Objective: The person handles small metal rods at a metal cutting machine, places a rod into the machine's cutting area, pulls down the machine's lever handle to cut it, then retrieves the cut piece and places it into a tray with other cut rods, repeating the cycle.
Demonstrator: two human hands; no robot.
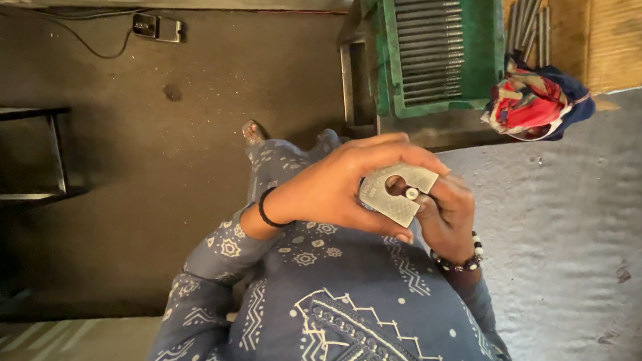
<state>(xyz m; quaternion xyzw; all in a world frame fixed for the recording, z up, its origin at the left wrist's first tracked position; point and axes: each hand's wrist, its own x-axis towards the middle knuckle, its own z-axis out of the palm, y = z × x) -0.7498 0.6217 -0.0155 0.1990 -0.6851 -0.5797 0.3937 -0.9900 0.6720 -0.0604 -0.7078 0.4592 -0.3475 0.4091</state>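
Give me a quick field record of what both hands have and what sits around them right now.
left hand: wrapped over the top and near edge of a flat grey metal block with a round hole
right hand: supports the block from below, fingers under its far edge
small silvery pin: sits at the rim of the hole
green metal tray of thin steel rods: on the floor ahead of the hands
red and blue cloth bundle: beside the tray
black metal stand: far left, apart
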